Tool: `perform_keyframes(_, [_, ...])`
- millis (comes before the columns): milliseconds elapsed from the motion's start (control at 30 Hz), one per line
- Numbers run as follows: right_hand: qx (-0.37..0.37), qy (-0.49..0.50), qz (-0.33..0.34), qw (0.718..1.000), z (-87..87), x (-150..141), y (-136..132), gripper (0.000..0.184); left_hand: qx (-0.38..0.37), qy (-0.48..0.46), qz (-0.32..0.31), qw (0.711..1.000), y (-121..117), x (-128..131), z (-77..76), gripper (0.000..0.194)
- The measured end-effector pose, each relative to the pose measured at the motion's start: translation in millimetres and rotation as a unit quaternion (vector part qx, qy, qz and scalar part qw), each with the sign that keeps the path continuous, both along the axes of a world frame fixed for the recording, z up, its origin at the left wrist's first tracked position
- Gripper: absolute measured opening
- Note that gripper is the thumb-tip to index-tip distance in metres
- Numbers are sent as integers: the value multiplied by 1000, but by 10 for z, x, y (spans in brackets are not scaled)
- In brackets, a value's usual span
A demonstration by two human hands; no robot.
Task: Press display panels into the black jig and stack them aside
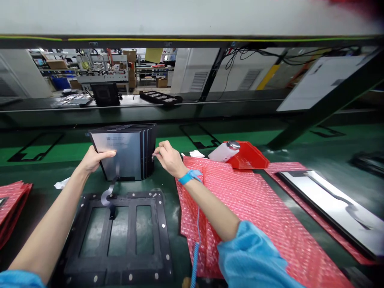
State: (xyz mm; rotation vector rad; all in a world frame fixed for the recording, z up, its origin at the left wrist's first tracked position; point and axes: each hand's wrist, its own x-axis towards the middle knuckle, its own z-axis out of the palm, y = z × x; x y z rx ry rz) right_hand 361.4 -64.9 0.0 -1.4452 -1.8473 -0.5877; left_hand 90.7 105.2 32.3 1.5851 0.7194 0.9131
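Note:
Several thin flat panels, likely display screens, stand upright in a stack; the front panel [127,146] shows a silvery back. My left hand [93,160] grips its left edge, thumb across the silver face. At the stack's right edge, my right hand [169,158] is closed in a pinch; what sits between its fingertips is too small to name. A flat ribbon cable [105,198] hangs from the front panel's lower edge, its dark end lying over a black frame [120,264] with rectangular openings. A blue wrist strap [189,177] circles my right wrist.
Pink bubble wrap [240,204] covers the bench at right, with another panel [339,208] beyond it. A white bottle [223,153] leans by a red bin [250,156]. More pink wrap [15,204] lies at left. A coiled blue cord [195,262] hangs below my right arm.

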Motion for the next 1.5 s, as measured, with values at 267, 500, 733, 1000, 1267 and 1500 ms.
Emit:
perform_keyframes(267, [12,-36,16,999,-14,49,1,16,-9,3,-15,1000,49,-20,-9,47])
perform_keyframes(500, [21,-46,1,999,11,41,11,15,-10,4,-11,1000,41,-10,15,49])
perform_keyframes(733, [-4,-61,7,998,45,2,64,19,-8,8,0,1000,17,-10,26,50])
perform_keyframes(1000, [-32,-74,52,995,15,16,-322,18,-12,2,6,1000,8,4,-21,48])
perform_keyframes(1267, [-11,-63,31,997,138,104,3,17,-12,5,3,1000,4,6,-1,50])
perform_keyframes(1500, [1,-55,10,998,28,129,-4,18,-15,7,10,1000,20,19,-5,50])
